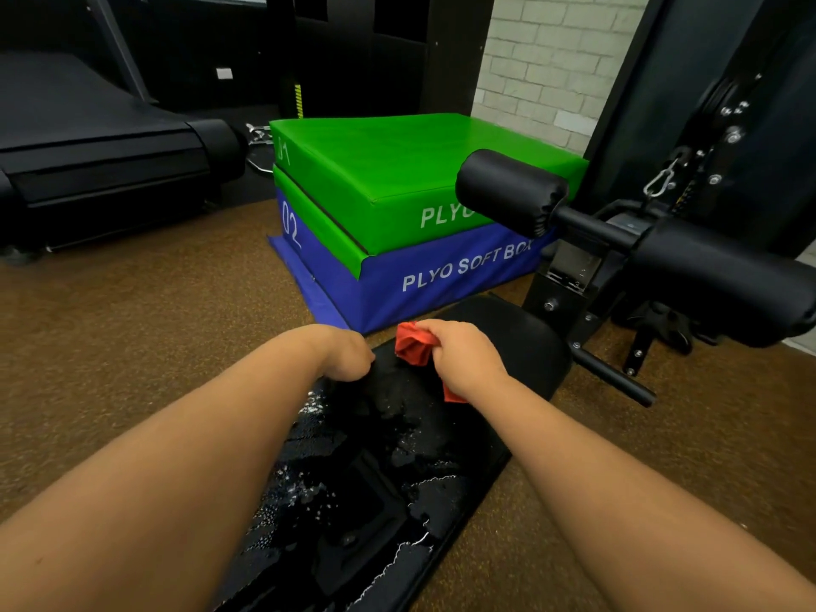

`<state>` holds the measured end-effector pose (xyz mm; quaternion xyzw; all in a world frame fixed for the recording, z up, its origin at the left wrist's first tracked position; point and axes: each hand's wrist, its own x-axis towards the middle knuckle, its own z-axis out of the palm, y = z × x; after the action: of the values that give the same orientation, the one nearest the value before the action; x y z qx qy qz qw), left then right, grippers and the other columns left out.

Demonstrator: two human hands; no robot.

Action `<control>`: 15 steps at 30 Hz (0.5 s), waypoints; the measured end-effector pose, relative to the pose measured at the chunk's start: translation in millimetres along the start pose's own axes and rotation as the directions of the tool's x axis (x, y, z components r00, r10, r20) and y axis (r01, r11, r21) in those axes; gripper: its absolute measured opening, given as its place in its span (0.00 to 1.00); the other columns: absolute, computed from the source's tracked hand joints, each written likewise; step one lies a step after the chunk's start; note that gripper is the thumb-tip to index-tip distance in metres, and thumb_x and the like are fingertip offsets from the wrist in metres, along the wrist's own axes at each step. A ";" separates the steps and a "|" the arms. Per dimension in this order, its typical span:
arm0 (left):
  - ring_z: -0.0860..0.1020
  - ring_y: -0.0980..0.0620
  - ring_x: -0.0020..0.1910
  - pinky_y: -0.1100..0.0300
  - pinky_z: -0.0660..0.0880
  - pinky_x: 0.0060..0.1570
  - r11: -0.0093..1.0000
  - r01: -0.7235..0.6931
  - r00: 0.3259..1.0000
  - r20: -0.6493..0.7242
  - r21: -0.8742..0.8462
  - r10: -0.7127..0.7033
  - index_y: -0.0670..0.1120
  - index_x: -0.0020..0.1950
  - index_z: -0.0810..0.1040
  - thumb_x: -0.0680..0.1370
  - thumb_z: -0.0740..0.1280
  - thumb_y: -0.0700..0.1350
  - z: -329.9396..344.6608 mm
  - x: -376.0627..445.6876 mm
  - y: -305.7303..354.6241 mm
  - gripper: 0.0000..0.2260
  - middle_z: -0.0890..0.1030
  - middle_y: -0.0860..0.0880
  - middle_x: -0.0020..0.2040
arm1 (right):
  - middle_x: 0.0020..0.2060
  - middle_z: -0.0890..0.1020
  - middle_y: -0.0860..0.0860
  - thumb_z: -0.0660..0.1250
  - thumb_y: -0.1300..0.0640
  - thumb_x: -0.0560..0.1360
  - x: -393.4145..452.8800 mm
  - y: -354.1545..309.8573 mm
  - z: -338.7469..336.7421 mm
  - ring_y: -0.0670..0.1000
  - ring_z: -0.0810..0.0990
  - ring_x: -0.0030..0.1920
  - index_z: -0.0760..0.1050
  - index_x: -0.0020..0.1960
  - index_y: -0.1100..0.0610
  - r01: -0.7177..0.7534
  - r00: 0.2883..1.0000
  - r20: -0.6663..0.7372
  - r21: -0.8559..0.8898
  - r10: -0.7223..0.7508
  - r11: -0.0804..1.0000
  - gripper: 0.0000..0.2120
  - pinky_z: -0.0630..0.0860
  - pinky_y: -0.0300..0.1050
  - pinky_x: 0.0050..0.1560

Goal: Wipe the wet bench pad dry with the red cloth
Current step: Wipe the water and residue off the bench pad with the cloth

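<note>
Head view shows the red cloth (415, 346) bunched in the right hand (463, 355), fingers closed tight around it, over the far part of the bench pad (521, 342). Left hand (346, 353) rests curled on the pad's edge, holding nothing that can be seen. Water beads and streaks cover the pad nearer the person. Recommendation: spread the cloth flatter, press down, draw overlapping strokes through the wet patches.

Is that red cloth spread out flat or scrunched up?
Scrunched up. The red cloth is bunched in the right hand, with folds poking out on both sides, above the wet bench pad.
</note>
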<state>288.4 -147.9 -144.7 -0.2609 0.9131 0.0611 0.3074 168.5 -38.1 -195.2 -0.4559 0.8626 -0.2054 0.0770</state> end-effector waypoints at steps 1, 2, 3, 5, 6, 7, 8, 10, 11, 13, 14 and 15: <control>0.60 0.47 0.75 0.57 0.57 0.73 1.000 0.002 1.000 -0.002 0.000 -0.002 0.44 0.77 0.60 0.82 0.48 0.37 0.3 -0.3 -0.4 0.22 0.61 0.46 0.77 | 0.60 0.79 0.53 0.58 0.63 0.73 0.5 -2.8 4.3 0.58 0.76 0.60 0.72 0.66 0.44 0.004 1.000 0.019 -0.030 -0.003 1.000 0.25 0.75 0.51 0.57; 0.60 0.46 0.76 0.56 0.57 0.73 1.000 0.003 1.000 -0.006 -0.013 -0.004 0.45 0.77 0.60 0.82 0.48 0.37 0.4 -0.5 -1.0 0.22 0.61 0.46 0.77 | 0.60 0.79 0.53 0.59 0.61 0.73 -0.2 -5.6 7.1 0.58 0.75 0.61 0.72 0.67 0.45 0.017 0.999 0.044 -0.065 -0.014 0.998 0.24 0.74 0.51 0.56; 0.61 0.46 0.75 0.56 0.57 0.73 1.000 0.004 1.000 -0.007 -0.029 -0.005 0.45 0.77 0.60 0.82 0.48 0.38 0.3 -0.3 -1.6 0.22 0.61 0.46 0.77 | 0.60 0.79 0.53 0.60 0.58 0.73 -1.3 -8.5 7.9 0.59 0.74 0.60 0.71 0.67 0.47 0.042 0.996 0.077 -0.099 -0.034 0.994 0.23 0.74 0.51 0.56; 0.63 0.46 0.74 0.55 0.59 0.73 0.999 0.004 1.000 -0.013 -0.053 -0.005 0.45 0.75 0.63 0.82 0.49 0.38 0.4 0.2 -4.2 0.22 0.63 0.45 0.76 | 0.62 0.77 0.54 0.61 0.51 0.74 -3.9 -13.1 5.2 0.59 0.73 0.61 0.69 0.68 0.50 0.091 0.986 0.151 -0.153 -0.068 0.984 0.22 0.72 0.52 0.57; 0.64 0.46 0.74 0.55 0.60 0.73 0.998 0.004 1.000 -0.017 -0.060 -0.005 0.44 0.75 0.65 0.81 0.49 0.38 1.0 1.5 -6.6 0.21 0.65 0.45 0.75 | 0.64 0.76 0.53 0.59 0.47 0.75 -4.1 -14.8 3.1 0.60 0.72 0.62 0.68 0.69 0.50 0.096 0.982 0.179 -0.182 -0.063 0.979 0.23 0.70 0.53 0.59; 0.65 0.46 0.73 0.54 0.61 0.72 0.998 0.004 1.000 -0.018 -0.068 -0.005 0.44 0.73 0.67 0.81 0.50 0.38 1.9 3.9 -8.7 0.21 0.67 0.45 0.74 | 0.67 0.73 0.53 0.57 0.44 0.76 -3.3 -15.4 2.2 0.60 0.71 0.64 0.67 0.70 0.50 0.088 0.979 0.197 -0.217 -0.045 0.972 0.24 0.68 0.54 0.61; 0.67 0.45 0.71 0.53 0.63 0.72 0.998 0.005 1.000 -0.024 -0.070 -0.007 0.43 0.72 0.69 0.81 0.50 0.38 2.9 6.0 -10.9 0.20 0.69 0.44 0.73 | 0.69 0.71 0.52 0.54 0.41 0.78 -2.2 -15.4 2.4 0.60 0.70 0.66 0.66 0.71 0.49 0.074 0.979 0.202 -0.249 -0.022 0.966 0.25 0.65 0.56 0.62; 0.71 0.44 0.67 0.53 0.67 0.69 0.998 0.034 0.999 -0.038 -0.052 -0.036 0.40 0.68 0.72 0.80 0.50 0.38 5.5 7.6 -13.3 0.19 0.72 0.42 0.69 | 0.72 0.68 0.52 0.52 0.40 0.79 -1.4 -16.1 5.7 0.60 0.68 0.68 0.64 0.72 0.48 0.040 0.978 0.206 -0.266 0.016 0.963 0.25 0.65 0.57 0.64; 0.72 0.43 0.66 0.53 0.68 0.67 0.998 0.050 0.997 -0.048 -0.042 -0.052 0.39 0.66 0.72 0.80 0.50 0.38 6.4 6.9 -13.9 0.18 0.72 0.41 0.68 | 0.72 0.68 0.53 0.54 0.42 0.80 -1.2 -17.1 8.6 0.60 0.68 0.68 0.64 0.72 0.49 0.027 0.979 0.205 -0.251 0.026 0.968 0.24 0.66 0.56 0.64; 0.71 0.43 0.67 0.55 0.67 0.65 0.994 0.087 0.995 -0.046 -0.066 -0.090 0.38 0.67 0.71 0.81 0.50 0.39 8.7 2.2 -14.8 0.18 0.72 0.41 0.69 | 0.69 0.71 0.55 0.59 0.48 0.79 -1.5 -20.7 14.7 0.61 0.70 0.66 0.67 0.71 0.51 0.007 0.985 0.168 -0.207 0.029 0.978 0.21 0.70 0.56 0.64; 0.71 0.44 0.67 0.56 0.67 0.64 0.992 0.097 0.994 -0.041 -0.079 -0.101 0.38 0.67 0.71 0.82 0.50 0.39 9.9 1.0 -15.9 0.18 0.71 0.41 0.69 | 0.67 0.73 0.55 0.60 0.50 0.79 -2.0 -23.1 17.8 0.61 0.71 0.65 0.69 0.70 0.52 -0.003 0.990 0.139 -0.182 0.028 0.983 0.20 0.71 0.55 0.63; 0.70 0.44 0.68 0.56 0.67 0.64 0.992 0.094 0.994 -0.041 -0.089 -0.098 0.38 0.68 0.70 0.82 0.50 0.40 10.5 1.1 -17.5 0.18 0.71 0.41 0.70 | 0.65 0.75 0.56 0.61 0.53 0.78 -2.7 -26.2 20.6 0.61 0.72 0.64 0.71 0.68 0.52 -0.014 0.993 0.112 -0.156 0.032 0.988 0.18 0.71 0.55 0.62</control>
<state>302.3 -160.5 -152.9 -0.3188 0.9028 0.0798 0.2775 196.5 -54.8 -202.8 -0.4614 0.8753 -0.1105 0.0932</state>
